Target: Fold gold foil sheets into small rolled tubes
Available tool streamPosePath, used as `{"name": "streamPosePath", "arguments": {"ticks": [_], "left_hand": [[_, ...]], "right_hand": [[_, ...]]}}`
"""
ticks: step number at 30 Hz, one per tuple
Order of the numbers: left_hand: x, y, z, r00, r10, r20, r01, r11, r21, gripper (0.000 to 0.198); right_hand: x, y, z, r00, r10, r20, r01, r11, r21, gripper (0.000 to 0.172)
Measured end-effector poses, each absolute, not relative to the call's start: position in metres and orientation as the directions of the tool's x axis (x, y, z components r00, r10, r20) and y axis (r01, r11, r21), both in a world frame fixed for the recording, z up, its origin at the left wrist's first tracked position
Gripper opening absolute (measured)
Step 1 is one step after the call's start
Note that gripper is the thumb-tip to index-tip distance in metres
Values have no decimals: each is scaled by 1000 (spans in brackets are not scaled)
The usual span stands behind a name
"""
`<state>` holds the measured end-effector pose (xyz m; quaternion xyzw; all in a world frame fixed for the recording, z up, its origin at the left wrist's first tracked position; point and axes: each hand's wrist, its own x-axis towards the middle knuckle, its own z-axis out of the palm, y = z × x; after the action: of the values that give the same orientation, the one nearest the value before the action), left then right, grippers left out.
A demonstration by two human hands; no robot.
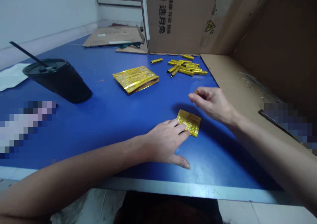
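Observation:
A small gold foil sheet (pixel 189 115) with a crease across it lies on the blue table in front of me. My left hand (pixel 167 140) rests flat on its lower left part, fingers stretched out and thumb spread to the side. Just above and to the right of the sheet, my right hand (pixel 210 103) hovers with curled fingers, thumb and forefinger together; nothing shows in it. Farther off sits a stack of gold foil sheets (pixel 135 78). Several rolled gold foil tubes (pixel 187 68) lie in a loose heap at the back right, with one single tube (pixel 157 61) to their left.
A dark tumbler (pixel 64 82) with a straw stands at the left, near a white cloth or paper (pixel 12 76). Flattened cardboard (pixel 114 36) lies at the back. A large cardboard box (pixel 183 19) closes off the rear, and brown cardboard (pixel 230 79) borders the right side.

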<state>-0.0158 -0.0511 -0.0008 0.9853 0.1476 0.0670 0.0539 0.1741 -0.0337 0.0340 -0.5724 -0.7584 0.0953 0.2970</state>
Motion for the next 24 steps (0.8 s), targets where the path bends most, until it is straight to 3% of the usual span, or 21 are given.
{"name": "streamPosePath", "arguments": {"ticks": [2,4,7,13,18,24], "left_hand": [[-16,-51,0,949,292,117,276,-952,135,80],[-16,-50,0,951,288,115,270,-952,145,78],[-16,-49,2,950,296,104,280,-949,147,75],[-15,-48,4,952,294,85,280,-949,146,65],[-15,-47,6,951,301,77,289,-947,138,54],[-13,-44,8,951,300,69,288,-947,143,41]], "right_hand": [[178,-45,30,-298,943,146,805,331,-492,32],[182,-52,20,-363,932,19,849,339,-406,21],[186,-57,10,-350,936,38,892,345,-293,14],[191,-79,21,-432,896,104,831,440,-341,14],[189,-94,22,-587,806,82,788,591,-174,17],[180,-100,19,-595,800,80,803,596,2,24]]}}
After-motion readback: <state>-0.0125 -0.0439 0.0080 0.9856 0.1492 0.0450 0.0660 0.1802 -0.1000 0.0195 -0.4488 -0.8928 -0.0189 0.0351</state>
